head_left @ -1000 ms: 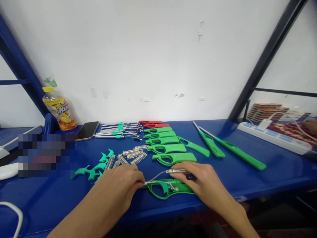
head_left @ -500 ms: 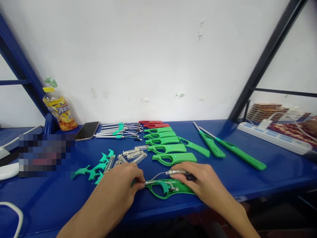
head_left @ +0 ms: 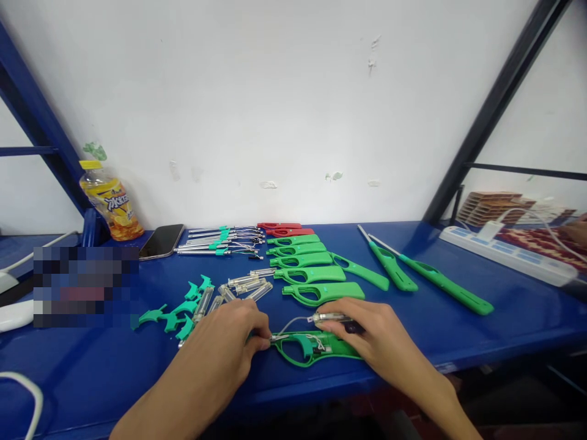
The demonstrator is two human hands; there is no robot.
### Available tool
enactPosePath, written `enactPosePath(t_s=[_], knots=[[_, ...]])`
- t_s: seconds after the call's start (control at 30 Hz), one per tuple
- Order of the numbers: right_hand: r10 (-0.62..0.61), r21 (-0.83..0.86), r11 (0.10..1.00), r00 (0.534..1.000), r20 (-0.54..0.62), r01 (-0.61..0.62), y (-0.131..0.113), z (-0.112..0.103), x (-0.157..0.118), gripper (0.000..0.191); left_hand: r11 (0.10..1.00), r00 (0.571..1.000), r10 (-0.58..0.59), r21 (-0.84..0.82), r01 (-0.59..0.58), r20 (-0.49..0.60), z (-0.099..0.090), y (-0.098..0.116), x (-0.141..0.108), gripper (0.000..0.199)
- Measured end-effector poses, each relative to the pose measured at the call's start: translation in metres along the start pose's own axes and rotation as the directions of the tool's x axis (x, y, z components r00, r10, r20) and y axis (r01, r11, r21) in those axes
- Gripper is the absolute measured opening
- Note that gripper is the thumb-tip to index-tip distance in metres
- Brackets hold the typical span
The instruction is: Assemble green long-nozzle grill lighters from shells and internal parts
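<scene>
An open green lighter handle shell [head_left: 342, 347] lies near the table's front edge, its trigger loop to the left. Inside sit a teal trigger [head_left: 304, 346] and white wires [head_left: 316, 342]. At the neck, the fingertips of my left hand [head_left: 229, 339] pinch a thin metal tube [head_left: 274, 338]; the rest of it is hidden behind the hand. Just above the shell, my right hand [head_left: 383, 336] grips a clear fuel tank [head_left: 324, 317], also touching something dark that I cannot make out. A thin pale hose [head_left: 293, 320] curves from the tank down to the neck.
Several green handle shells [head_left: 328, 291] and red ones [head_left: 288, 232] lie behind. Clear tanks [head_left: 247, 284], teal triggers [head_left: 172, 321] and metal lighter rods [head_left: 202, 250] are at left. Two long lighters [head_left: 449, 286] and a power strip [head_left: 509, 255] lie right; a phone [head_left: 161, 242] and bottle [head_left: 112, 205] far left.
My left hand has shifted very slightly right at the shell's neck. My right hand and the fuel tank have hardly moved.
</scene>
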State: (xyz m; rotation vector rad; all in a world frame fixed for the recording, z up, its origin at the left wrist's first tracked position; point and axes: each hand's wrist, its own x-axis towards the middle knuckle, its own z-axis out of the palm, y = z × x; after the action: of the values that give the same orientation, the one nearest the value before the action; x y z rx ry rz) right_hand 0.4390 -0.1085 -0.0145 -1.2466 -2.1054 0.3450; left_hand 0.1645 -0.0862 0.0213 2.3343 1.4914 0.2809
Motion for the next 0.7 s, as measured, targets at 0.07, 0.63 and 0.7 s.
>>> enactPosePath(t_s=[0.07,0.63,0.7], knots=[[-0.001,0.0,1.0,1.0,-0.003,0.001,0.0,0.0,0.0,0.019,1.0,1.0,0.005,0.005,-0.005,0.005,0.0,0.0,0.0,0.019],[-0.028,-0.012,1.0,0.998,-0.051,0.027,-0.004,-0.001,0.001,0.014,0.954,0.996,0.039,0.293,-0.061,0.081,-0.001,0.017,-0.007,0.035],[-0.036,0.015,0.999,0.998,-0.054,0.037,-0.005,-0.002,0.0,0.015,0.951,0.993,-0.004,0.308,-0.033,0.119,-0.005,0.022,-0.005,0.03]])
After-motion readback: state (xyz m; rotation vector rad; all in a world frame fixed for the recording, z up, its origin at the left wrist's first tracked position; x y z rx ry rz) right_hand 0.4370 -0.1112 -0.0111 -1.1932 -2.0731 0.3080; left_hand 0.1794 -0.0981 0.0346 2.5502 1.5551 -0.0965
